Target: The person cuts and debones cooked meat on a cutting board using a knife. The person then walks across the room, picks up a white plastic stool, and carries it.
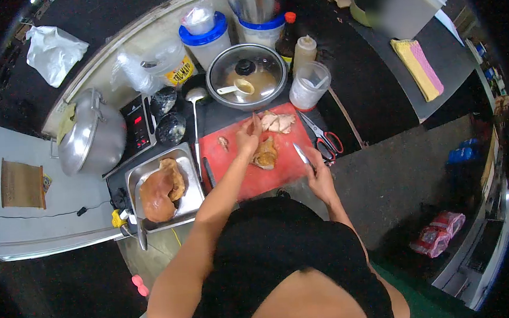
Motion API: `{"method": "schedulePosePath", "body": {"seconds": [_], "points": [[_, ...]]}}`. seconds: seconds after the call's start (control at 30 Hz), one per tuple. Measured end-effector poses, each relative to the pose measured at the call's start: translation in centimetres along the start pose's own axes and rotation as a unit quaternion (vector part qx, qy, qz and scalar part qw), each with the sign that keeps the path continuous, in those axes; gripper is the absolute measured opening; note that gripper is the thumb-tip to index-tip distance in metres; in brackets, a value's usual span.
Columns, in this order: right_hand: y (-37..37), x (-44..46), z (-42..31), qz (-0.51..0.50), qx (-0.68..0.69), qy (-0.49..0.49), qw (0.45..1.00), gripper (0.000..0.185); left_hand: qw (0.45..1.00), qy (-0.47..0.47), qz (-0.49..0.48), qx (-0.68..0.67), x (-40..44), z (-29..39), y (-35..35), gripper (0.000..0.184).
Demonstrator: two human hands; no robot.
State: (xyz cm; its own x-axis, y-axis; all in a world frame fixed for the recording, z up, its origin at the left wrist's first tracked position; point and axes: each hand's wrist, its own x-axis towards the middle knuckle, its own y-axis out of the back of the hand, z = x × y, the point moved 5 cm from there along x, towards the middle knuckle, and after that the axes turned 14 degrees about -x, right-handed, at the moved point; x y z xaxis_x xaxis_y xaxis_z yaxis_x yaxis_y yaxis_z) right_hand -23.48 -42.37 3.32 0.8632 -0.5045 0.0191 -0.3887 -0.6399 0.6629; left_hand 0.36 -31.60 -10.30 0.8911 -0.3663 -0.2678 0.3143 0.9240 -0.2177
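On the red cutting board [241, 180] lies a browned piece of meat [265, 154], with pale sliced meat [278, 122] above it and a small scrap [223, 143] to the left. My left hand [249, 137] is over the board, just up and left of the browned piece; its fingers are too small to make out, as is anything in them. At the board's right edge my right hand [318, 176] is closed around a knife [301, 153], whose blade points up and left. Red-handled scissors [325, 139] lie to the right of the board.
A metal tray [196, 202] with large browned meat pieces stands left of the board, a ladle [196, 133] between them. Behind are a glass-lidded pot [247, 76], a plastic container [310, 86] and bottles. A big pot [92, 133] and induction cooker [139, 125] stand farther left.
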Motion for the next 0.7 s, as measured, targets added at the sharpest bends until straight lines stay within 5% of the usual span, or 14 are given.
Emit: {"method": "schedulePosePath", "body": {"seconds": [0.03,0.13,0.23,0.37,0.67,0.7], "points": [[0.2,0.3,-0.8,0.013,-0.015,0.001,1.000,0.045,0.999,-0.047,0.003,0.001,-1.2,1.6,-0.4,0.037],[-0.1,1.5,-1.9,0.024,-0.045,0.029,0.998,0.054,0.994,0.027,-0.094,-0.045,-7.2,5.3,-2.3,0.028],[-0.7,2.4,-3.3,-0.001,-0.069,0.037,0.997,0.056,0.967,0.201,-0.145,-0.066,-11.9,8.0,-4.0,0.021],[-1.6,3.1,-4.9,-0.073,-0.088,0.019,0.993,0.061,0.982,0.027,-0.185,-0.028,-12.0,6.1,-4.2,0.021],[-2.6,1.7,-4.4,-0.051,-0.148,0.110,0.981,0.072,0.976,0.172,-0.099,-0.094,-12.6,3.8,-2.2,0.017],[-2.7,1.2,-3.4,-0.076,-0.155,0.044,0.984,0.054,0.978,0.162,-0.090,-0.100,-12.7,3.8,-2.4,0.017]]}}
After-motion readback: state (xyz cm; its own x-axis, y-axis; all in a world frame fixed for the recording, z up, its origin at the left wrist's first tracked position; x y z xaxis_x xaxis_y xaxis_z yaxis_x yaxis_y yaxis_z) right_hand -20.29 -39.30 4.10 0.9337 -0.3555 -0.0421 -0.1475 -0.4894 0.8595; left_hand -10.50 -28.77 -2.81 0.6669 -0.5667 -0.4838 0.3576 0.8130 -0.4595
